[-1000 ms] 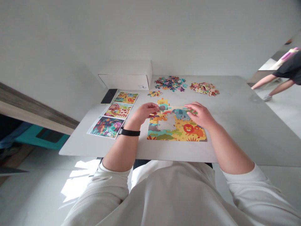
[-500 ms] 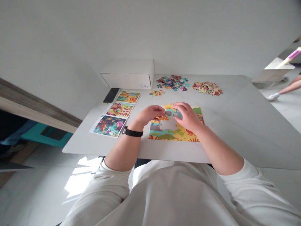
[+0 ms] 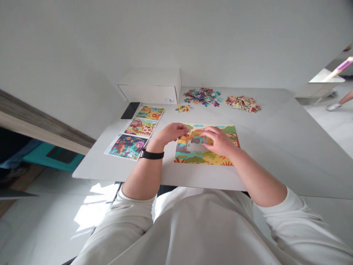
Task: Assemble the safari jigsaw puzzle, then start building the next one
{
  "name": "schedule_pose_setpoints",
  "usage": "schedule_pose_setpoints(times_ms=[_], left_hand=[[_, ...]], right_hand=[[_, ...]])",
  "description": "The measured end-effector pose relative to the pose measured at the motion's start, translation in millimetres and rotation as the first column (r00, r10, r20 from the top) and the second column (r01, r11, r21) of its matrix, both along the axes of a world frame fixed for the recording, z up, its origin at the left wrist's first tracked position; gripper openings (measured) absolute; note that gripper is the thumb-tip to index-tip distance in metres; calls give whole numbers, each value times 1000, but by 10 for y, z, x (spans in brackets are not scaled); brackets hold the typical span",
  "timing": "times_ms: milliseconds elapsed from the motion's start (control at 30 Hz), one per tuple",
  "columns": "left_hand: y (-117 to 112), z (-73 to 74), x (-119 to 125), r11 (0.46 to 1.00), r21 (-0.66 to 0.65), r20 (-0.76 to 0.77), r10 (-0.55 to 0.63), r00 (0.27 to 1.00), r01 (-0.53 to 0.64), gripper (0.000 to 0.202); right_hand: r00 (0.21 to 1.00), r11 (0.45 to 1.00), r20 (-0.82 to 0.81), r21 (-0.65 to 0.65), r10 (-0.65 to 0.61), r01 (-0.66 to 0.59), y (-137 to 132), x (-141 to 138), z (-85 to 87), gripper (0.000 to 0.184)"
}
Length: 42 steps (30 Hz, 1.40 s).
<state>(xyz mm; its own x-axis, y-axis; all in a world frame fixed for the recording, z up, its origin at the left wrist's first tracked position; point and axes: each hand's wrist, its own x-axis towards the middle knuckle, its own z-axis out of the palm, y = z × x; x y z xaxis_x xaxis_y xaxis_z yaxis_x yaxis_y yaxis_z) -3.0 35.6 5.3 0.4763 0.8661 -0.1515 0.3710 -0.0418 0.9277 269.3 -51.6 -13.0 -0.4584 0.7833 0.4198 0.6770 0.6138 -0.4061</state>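
Note:
A colourful jigsaw puzzle [image 3: 193, 159] with animals and trees lies on the table in front of me, with a gap in its middle left. A grey and teal puzzle piece [image 3: 196, 140] is at the upper part of this gap. My right hand [image 3: 219, 141] reaches over the puzzle from the right, thumb and fingertips around the piece's right side. Above the puzzle's upper left edge is my left hand [image 3: 173, 133], its fingers drawn together near the thumb, apart from the piece. I see nothing between them. A black band [image 3: 152, 154] circles my left wrist.
Loose puzzle pieces form a dark pile [image 3: 203, 97], a reddish pile [image 3: 243, 104] and a small yellow cluster [image 3: 184, 108]. A white box [image 3: 149, 94] stands at the back. Left are a phone [image 3: 130, 111] and several picture cards [image 3: 128, 147]. Another person's leg [image 3: 346, 97] shows far right.
The grey and teal piece has come down from between both hands into the puzzle's gap. My left hand has let go of it and drawn slightly left. The other person's foot has shifted right.

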Motion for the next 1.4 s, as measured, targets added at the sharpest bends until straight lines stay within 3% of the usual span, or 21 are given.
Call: schedule_pose_setpoints(times_ms=[133, 233, 367, 533, 667, 967, 1400], left_hand=[[5, 24, -47, 981, 167, -36, 107, 994, -100, 19], [-9, 8, -52, 959, 277, -65, 87, 994, -66, 18], [1, -40, -57, 932, 361, -221, 105, 970, -19, 21], [14, -43, -63, 930, 343, -481, 53, 875, 132, 31], [3, -26, -63, 925, 321, -570, 16, 821, 205, 39], [-28, -22, -37, 920, 272, -623, -54, 780, 281, 46], [-90, -40, 45, 900, 323, -636, -21, 771, 291, 40]], right_hand=[[999, 998, 35, -47, 40, -39, -23, -50, -41, 31], [997, 997, 56, -50, 57, -54, -43, -99, -63, 27], [994, 997, 88, -58, 60, -55, -55, -157, -97, 26], [993, 997, 103, -62, 58, -52, -57, -201, -145, 27], [992, 997, 118, -66, 52, -44, -62, -229, -169, 28], [987, 997, 154, -66, 45, -35, -78, -247, -159, 27], [977, 996, 210, -82, 47, -30, -95, -242, -133, 28]])
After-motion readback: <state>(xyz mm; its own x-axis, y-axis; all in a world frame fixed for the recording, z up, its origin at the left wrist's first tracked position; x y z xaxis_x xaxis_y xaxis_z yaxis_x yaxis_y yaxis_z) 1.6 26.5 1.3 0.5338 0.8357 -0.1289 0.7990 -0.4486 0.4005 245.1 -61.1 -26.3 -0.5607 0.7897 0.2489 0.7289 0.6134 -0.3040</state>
